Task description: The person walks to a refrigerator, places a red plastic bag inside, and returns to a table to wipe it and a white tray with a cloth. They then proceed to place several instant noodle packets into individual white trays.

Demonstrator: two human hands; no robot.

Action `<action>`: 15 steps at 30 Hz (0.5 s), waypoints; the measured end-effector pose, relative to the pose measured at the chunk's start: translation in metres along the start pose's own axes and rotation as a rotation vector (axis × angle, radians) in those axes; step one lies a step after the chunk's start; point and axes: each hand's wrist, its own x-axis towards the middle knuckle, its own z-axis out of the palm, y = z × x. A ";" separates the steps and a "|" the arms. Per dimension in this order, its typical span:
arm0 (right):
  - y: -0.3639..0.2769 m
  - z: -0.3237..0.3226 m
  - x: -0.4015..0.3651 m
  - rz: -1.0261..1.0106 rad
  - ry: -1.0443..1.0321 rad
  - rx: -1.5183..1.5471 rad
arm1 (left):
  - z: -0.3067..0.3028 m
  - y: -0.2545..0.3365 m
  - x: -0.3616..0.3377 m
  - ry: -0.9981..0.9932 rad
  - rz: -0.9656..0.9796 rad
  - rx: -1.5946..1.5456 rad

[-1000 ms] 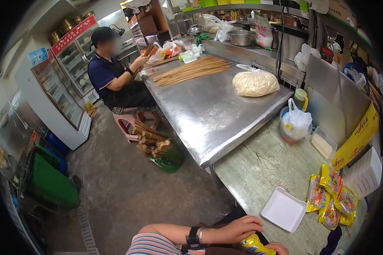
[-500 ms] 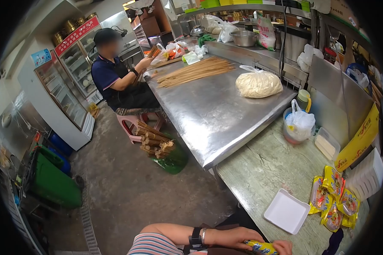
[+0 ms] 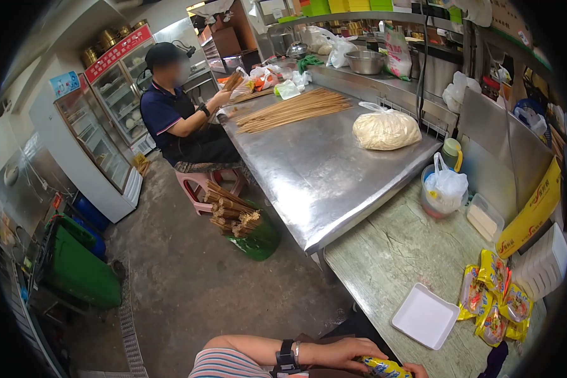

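Note:
At the bottom edge of the head view, my left hand (image 3: 349,353) is closed on one end of a yellow printed packet (image 3: 385,367). My right hand (image 3: 416,371), partly cut off by the frame, grips the packet's other end. A shallow white tray (image 3: 426,316) lies on the greenish table near my hands. To its right is a pile of similar yellow packets (image 3: 492,295) with a reddish print. Whether the packet in my hands is torn open cannot be made out.
A steel table (image 3: 334,173) bears long wooden skewers (image 3: 296,110) and a bag of pale food (image 3: 386,129). Stacked white trays (image 3: 542,264) stand at right, near a bucket with a plastic bag (image 3: 446,189). A co-worker (image 3: 173,104) sits holding skewers. A green bin (image 3: 258,242) holds skewer bundles.
The view has shifted slightly. Both my hands keep hold of the packet, and my right hand sits a little lower in the frame. The co-worker's hands have moved slightly.

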 end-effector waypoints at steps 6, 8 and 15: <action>0.013 0.004 -0.004 0.184 0.025 0.147 | -0.004 0.003 -0.003 -0.070 -0.306 -0.209; 0.009 0.003 -0.003 0.203 0.019 0.230 | -0.008 0.008 -0.001 -0.089 -0.351 -0.218; 0.006 0.001 0.002 -0.081 0.087 -0.025 | -0.005 0.015 -0.001 0.041 -0.232 -0.111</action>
